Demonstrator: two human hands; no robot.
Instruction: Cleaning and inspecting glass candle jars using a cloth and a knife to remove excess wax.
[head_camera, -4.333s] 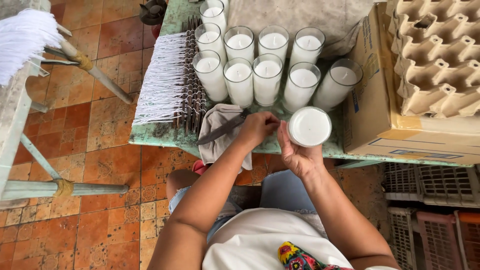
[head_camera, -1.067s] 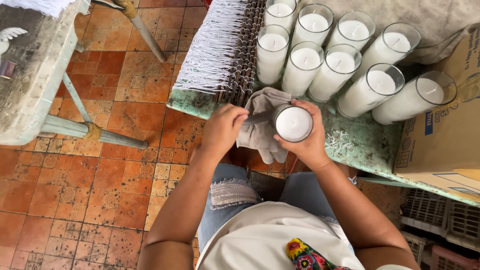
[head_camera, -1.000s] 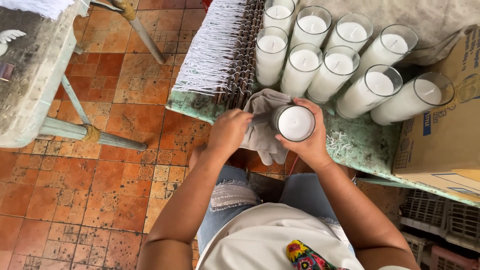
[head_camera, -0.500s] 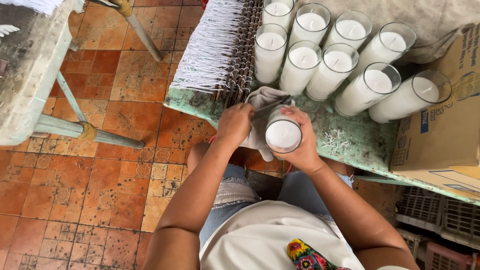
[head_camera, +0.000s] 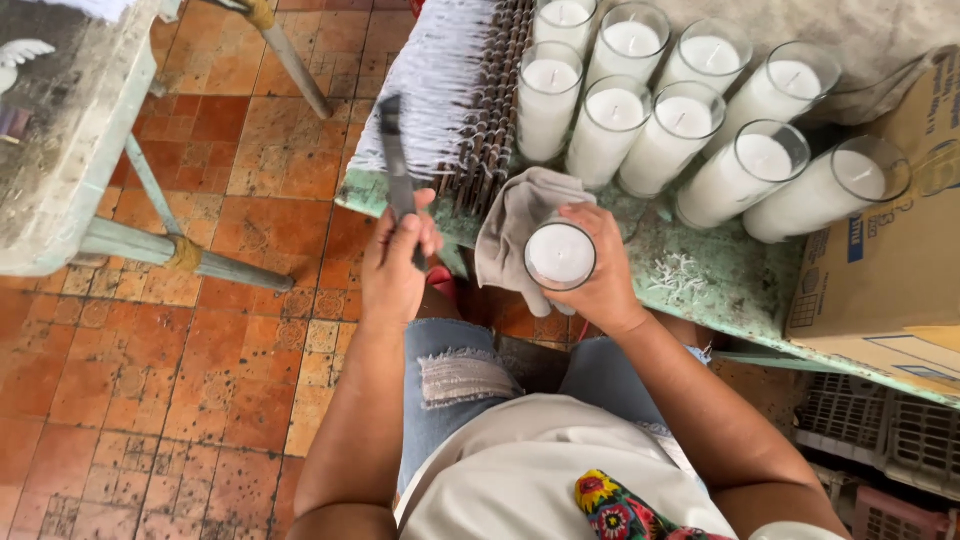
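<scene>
My right hand grips a glass jar candle filled with white wax, held upright just in front of the green table's edge. A grey cloth drapes over that edge beside the jar and touches it. My left hand holds a dark flat blade pointing up and away, apart from the jar. Several more white glass candles stand in rows on the table behind.
A rack of white wicks on dark pins lies at the table's left end. A cardboard box sits at the right, plastic crates below it. A pale metal-legged table stands left over the orange tile floor.
My left hand has pulled away from the jar to the left, lifting the dark blade clear. My right hand has kept the candle near the table's edge.
</scene>
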